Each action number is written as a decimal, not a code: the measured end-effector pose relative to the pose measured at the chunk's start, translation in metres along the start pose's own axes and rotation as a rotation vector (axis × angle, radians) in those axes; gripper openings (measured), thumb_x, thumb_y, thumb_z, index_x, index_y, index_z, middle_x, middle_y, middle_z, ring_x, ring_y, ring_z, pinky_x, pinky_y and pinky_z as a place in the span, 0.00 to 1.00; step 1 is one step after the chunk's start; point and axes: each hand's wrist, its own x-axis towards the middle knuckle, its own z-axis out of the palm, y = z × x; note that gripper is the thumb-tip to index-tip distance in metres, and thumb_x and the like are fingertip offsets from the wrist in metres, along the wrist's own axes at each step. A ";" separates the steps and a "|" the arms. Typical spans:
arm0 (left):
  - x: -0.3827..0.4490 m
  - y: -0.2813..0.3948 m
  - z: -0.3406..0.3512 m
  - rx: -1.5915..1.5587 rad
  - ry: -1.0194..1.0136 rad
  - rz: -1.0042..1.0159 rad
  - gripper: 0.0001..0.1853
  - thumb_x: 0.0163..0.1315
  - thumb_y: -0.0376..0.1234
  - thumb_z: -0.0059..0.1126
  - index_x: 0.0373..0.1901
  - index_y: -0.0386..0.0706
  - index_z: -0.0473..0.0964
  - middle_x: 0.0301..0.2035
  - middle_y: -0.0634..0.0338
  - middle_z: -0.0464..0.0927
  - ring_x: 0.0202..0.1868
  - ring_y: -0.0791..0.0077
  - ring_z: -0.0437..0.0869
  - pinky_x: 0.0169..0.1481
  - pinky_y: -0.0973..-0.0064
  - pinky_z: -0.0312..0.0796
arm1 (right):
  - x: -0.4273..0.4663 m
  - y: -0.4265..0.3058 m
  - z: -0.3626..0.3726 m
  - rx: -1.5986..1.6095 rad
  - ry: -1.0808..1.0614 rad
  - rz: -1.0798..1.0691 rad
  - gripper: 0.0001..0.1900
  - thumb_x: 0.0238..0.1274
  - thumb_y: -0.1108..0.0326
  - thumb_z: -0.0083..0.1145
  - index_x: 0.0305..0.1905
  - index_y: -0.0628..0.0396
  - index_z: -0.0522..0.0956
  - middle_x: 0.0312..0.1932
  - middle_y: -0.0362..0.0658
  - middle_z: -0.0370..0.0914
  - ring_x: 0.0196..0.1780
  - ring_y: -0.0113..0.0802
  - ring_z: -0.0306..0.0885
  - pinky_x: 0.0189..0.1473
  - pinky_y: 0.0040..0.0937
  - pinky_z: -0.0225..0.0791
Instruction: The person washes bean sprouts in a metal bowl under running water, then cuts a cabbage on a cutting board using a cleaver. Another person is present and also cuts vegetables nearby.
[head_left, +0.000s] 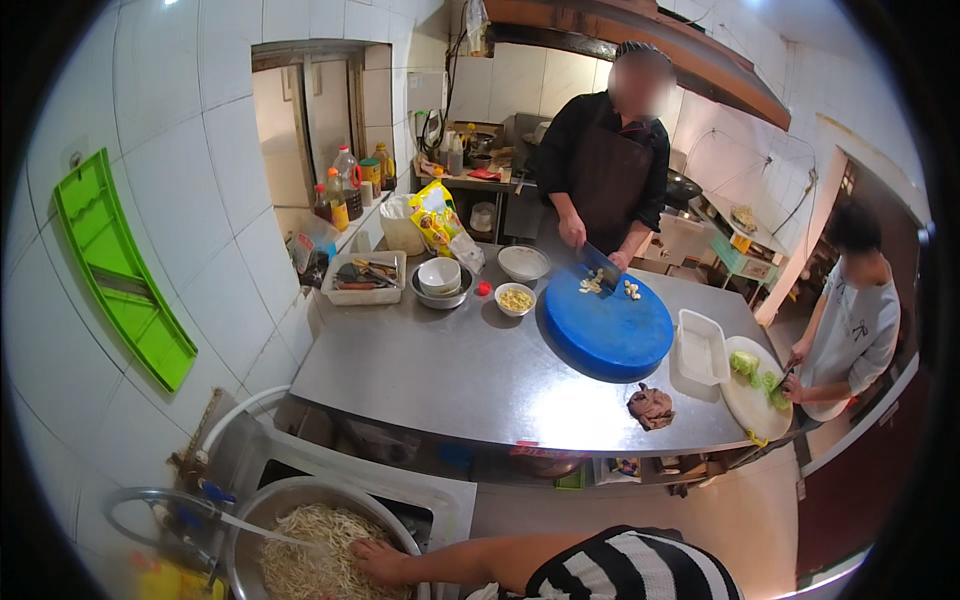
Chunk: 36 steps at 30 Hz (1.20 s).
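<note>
My right hand (381, 561) reaches from the right into a large metal basin (244, 504). Its fingers lie spread on a mass of pale bean sprouts (304, 551), holding nothing that I can make out. Over the basin's left side a clear hose (150, 493) ends, and a whitish stream, apparently water, runs from it onto the sprouts. The basin stands at a metal sink (450, 499). My left hand is out of view.
Across the steel table (420, 375), a co-worker cuts garlic with a cleaver (600, 268) on a round blue board (609, 330). At right, another person cuts green vegetable on a white board (739, 397). Blue-handled taps (217, 491) sit left of the basin.
</note>
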 end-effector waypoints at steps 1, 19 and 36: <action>0.001 -0.002 -0.003 0.004 0.010 -0.012 0.28 0.69 0.46 0.47 0.66 0.42 0.67 0.67 0.49 0.62 0.70 0.55 0.59 0.71 0.55 0.57 | -0.001 -0.005 -0.004 -0.042 0.033 0.005 0.23 0.59 0.66 0.55 0.60 0.57 0.71 0.75 0.59 0.44 0.79 0.60 0.35 0.73 0.59 0.43; 0.032 -0.007 0.030 -0.099 0.105 -0.171 0.29 0.68 0.47 0.49 0.65 0.41 0.67 0.64 0.47 0.65 0.67 0.52 0.63 0.71 0.56 0.58 | -0.002 0.004 0.008 0.155 0.273 0.148 0.33 0.59 0.68 0.54 0.68 0.62 0.56 0.73 0.64 0.45 0.74 0.65 0.46 0.72 0.52 0.49; 0.046 0.014 0.047 -0.132 0.187 -0.190 0.30 0.67 0.47 0.50 0.65 0.40 0.67 0.62 0.45 0.68 0.65 0.49 0.66 0.70 0.57 0.60 | 0.006 0.021 0.017 0.292 0.422 0.111 0.32 0.60 0.67 0.55 0.67 0.62 0.58 0.68 0.63 0.54 0.73 0.61 0.50 0.72 0.48 0.50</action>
